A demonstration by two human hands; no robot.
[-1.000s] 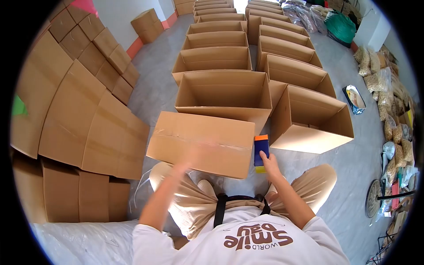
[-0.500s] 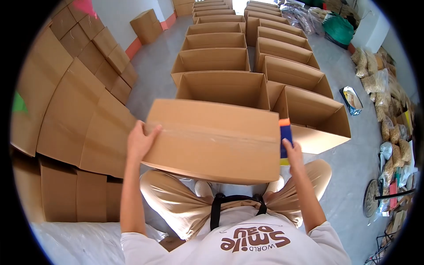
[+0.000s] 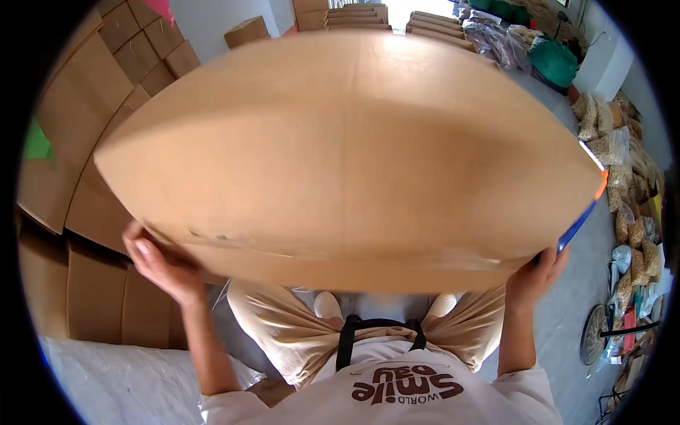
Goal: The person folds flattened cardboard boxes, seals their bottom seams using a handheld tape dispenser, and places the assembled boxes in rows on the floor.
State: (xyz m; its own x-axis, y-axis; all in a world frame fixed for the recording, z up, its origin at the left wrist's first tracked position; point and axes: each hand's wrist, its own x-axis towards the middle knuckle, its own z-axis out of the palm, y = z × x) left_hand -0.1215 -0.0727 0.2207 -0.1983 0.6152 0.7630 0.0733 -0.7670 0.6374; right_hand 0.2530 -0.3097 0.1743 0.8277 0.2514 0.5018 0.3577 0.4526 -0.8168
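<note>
A large cardboard box is held up close to the camera and fills the middle of the head view, its near side slightly blurred. My left hand grips its lower left corner, thumb outside and fingers partly hidden. At the lower right corner my right hand is closed around the box's edge. Beside that hand, along the box's right end, shows a flat blue piece with an orange part; its kind cannot be made out. Beneath the box are my bent knees and light shoes.
Stacked cardboard boxes stand on the left, above clear plastic sheeting. Rows of boxes show behind the held one. Filled plastic bags line the right side, near a round metal base and a green sack.
The cardboard box has risen toward the camera and tipped, now covering most of the open boxes behind. Both hands have moved outward and down in view, to its lower corners.
</note>
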